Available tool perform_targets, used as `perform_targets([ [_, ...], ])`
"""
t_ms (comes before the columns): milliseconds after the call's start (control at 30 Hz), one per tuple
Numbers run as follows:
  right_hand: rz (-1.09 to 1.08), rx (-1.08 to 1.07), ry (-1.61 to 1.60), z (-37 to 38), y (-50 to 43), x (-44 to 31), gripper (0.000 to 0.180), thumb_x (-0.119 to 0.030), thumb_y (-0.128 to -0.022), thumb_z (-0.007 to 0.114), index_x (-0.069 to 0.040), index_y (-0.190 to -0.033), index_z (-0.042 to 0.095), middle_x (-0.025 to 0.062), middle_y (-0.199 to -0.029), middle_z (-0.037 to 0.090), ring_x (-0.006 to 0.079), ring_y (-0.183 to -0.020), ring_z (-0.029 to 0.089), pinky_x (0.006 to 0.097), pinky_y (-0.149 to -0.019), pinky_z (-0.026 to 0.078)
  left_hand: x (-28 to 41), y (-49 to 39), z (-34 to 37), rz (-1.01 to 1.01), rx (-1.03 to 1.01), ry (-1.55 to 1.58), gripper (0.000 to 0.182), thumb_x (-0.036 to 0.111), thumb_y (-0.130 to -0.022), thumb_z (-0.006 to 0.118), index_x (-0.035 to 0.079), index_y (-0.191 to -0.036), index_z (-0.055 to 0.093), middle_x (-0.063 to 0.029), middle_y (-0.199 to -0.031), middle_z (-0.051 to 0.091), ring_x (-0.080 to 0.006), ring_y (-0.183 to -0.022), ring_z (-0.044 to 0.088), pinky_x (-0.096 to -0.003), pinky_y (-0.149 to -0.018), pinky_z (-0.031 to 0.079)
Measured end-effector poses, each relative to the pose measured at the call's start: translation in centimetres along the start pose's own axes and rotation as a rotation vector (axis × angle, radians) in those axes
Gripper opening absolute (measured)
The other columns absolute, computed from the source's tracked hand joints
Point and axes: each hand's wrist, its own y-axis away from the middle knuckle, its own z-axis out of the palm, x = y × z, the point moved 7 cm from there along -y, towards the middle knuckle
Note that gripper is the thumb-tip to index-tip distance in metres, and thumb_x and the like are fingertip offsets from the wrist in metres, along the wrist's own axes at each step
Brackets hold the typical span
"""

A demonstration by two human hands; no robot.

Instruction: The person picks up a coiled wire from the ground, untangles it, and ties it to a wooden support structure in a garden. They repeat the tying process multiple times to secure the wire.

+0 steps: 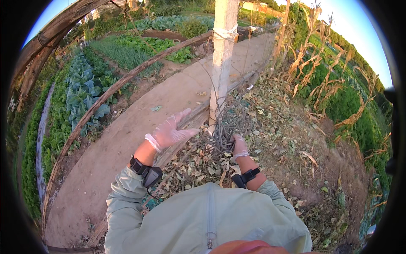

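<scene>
A tangled bundle of grey cord (223, 136) hangs against the lower part of a pale square post (219, 63). My right hand (240, 146), in a clear thin glove, grips the right side of this bundle; its fingertips are partly hidden by the strands. To the left of the post my left hand (173, 130), gloved the same way, is held with thumb and fingers apart and nothing in it. Its thumb tip comes close to the cord's left edge; I cannot tell whether they touch. Loose strands run up the post from the bundle.
A wooden rail (177, 147) runs low past the post, beside a dirt path (127, 155). A long bent pole (127, 77) crosses at the left. Dry leaves (196, 168) cover the ground below my hands. Withered corn stalks (307, 54) stand at right, cabbages (82, 89) at left.
</scene>
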Motion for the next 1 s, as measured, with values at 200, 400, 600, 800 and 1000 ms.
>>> perform_targets([
  [200,-0.542,-0.38,0.895,9.4,-2.3,-0.1,0.02,-0.018,-0.089,0.05,-0.003,-0.085,0.063,0.0127,-0.079,0.064,0.0253,-0.073,0.063,0.036,-0.066,0.05,-7.7,0.7,8.5,-0.172,0.149,0.649,0.126,0.039,-0.075,0.085,0.001,-0.156,-0.003,-0.0228,-0.16,0.016,-0.0322,-0.146,0.025,-0.0411,-0.117,0.027],
  [400,-0.239,-0.502,0.982,14.6,0.8,-0.6,0.044,-0.033,-0.082,0.062,0.002,-0.11,0.067,0.0258,-0.1,0.069,0.04,-0.093,0.066,0.0436,-0.086,0.051,-9.3,1.7,8.9,-0.23,0.331,0.845,0.114,0.032,-0.082,0.08,0.002,-0.156,-0.002,-0.02,-0.16,0.018,-0.0324,-0.144,0.029,-0.0438,-0.115,0.029],
  [600,-0.803,-0.7,1.48,21.3,7.0,-5.3,0.035,-0.037,-0.081,0.066,-0.006,-0.098,0.069,0.018,-0.096,0.069,0.0363,-0.1,0.063,0.0463,-0.094,0.044,-10.3,1.8,10.0,-0.389,0.366,1.261,0.096,0.042,-0.088,0.072,0.01,-0.158,0.014,-0.0125,-0.155,0.031,-0.0247,-0.14,0.035,-0.0405,-0.113,0.033],
  [800,-0.812,-0.753,1.546,21.7,6.1,-6.0,0.04,-0.035,-0.083,0.067,-0.003,-0.106,0.063,0.0217,-0.097,0.067,0.0406,-0.099,0.06,0.0489,-0.09,0.045,-8.7,0.0,7.8,-0.132,0.608,0.985,0.084,0.033,-0.088,0.073,0.009,-0.153,0.026,-0.0088,-0.128,0.06,-0.0196,-0.12,0.055,-0.0359,-0.105,0.041],
  [1000,-0.797,-0.763,1.457,21.0,4.8,-6.6,0.041,-0.033,-0.081,0.068,-0.003,-0.108,0.062,0.0238,-0.094,0.067,0.0408,-0.096,0.062,0.0485,-0.089,0.048,-9.3,-2.5,7.4,-0.202,0.672,0.99,0.045,0.005,-0.087,0.071,0.006,-0.129,0.056,-0.0029,-0.106,0.068,-0.0121,-0.097,0.062,-0.0302,-0.09,0.05],
])
